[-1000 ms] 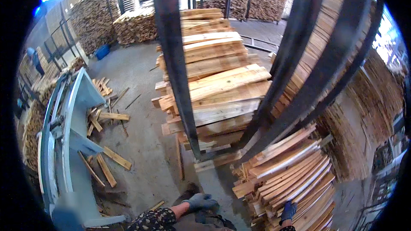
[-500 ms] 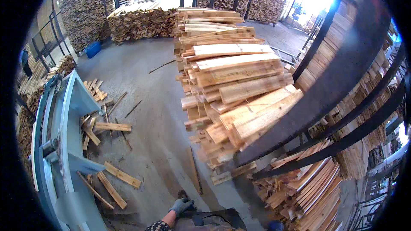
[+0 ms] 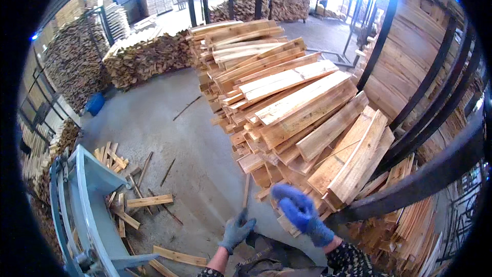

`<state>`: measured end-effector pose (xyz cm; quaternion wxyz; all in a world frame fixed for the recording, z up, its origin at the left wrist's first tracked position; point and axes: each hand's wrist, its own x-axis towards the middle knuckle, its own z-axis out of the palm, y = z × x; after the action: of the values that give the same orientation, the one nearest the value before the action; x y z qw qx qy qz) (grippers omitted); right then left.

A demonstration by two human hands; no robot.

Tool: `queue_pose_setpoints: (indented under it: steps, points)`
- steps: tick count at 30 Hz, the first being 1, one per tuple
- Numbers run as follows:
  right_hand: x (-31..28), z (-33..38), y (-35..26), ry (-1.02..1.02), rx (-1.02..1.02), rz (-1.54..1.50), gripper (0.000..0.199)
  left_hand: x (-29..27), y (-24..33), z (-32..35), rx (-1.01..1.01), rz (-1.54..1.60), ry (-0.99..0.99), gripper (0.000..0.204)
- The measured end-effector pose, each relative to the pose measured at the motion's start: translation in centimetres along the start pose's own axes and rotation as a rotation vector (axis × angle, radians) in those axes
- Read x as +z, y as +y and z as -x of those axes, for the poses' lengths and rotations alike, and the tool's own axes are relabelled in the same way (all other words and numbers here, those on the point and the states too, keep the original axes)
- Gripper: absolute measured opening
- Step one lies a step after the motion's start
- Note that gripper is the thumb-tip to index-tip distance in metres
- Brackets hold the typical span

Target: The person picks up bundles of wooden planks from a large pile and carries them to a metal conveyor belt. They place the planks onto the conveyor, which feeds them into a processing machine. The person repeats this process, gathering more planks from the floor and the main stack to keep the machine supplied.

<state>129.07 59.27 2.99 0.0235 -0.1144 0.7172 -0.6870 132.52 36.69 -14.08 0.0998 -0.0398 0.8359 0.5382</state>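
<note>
My left hand [image 3: 237, 230] wears a grey-blue glove and hangs low over the concrete floor, fingers spread, holding nothing. My right hand [image 3: 296, 209], in a bright blue fuzzy glove, is raised in front of the near end of a big stack of rough wooden planks [image 3: 287, 107]. Its fingers are loosely curled and apart, with no plank in them. The nearest plank ends [image 3: 353, 169] stick out just right of that hand.
A light blue metal machine frame [image 3: 84, 210] stands at lower left with loose plank offcuts [image 3: 148, 201] on the floor beside it. Black steel posts [image 3: 425, 179] cross at right before more stacked boards. Piles of wood [image 3: 148, 56] and a blue barrel [image 3: 94, 103] lie behind.
The view has swung so the plank stack now lies ahead and right. My right hand has risen into view before the stack; only the left glove showed earlier.
</note>
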Motion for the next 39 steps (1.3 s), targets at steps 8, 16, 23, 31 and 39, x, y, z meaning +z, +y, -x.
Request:
queue_pose_setpoints:
  steps: [8,16,23,31,39]
  points:
    - [-2.3,-15.2,2.1,0.466,-0.037,-0.076,0.036,-9.2,4.7,-11.2,0.098,0.053,-0.018,0.056]
    - [-3.9,-18.3,-0.9,0.756,0.087,0.039,0.034,-14.0,20.5,-27.1,0.808,-0.091,0.017,0.06]
    - [-2.4,-26.1,-2.3,0.885,-0.066,0.785,0.038,-13.4,23.9,-40.2,1.127,-0.484,-0.387,0.071]
    - [-2.8,-39.3,1.4,0.862,0.428,1.202,0.075,-20.9,23.2,-48.3,1.041,0.146,-0.788,0.061]
    - [-1.9,-41.7,2.9,0.952,0.551,1.185,0.077,-26.8,24.8,-59.3,1.004,0.143,-0.632,0.056]
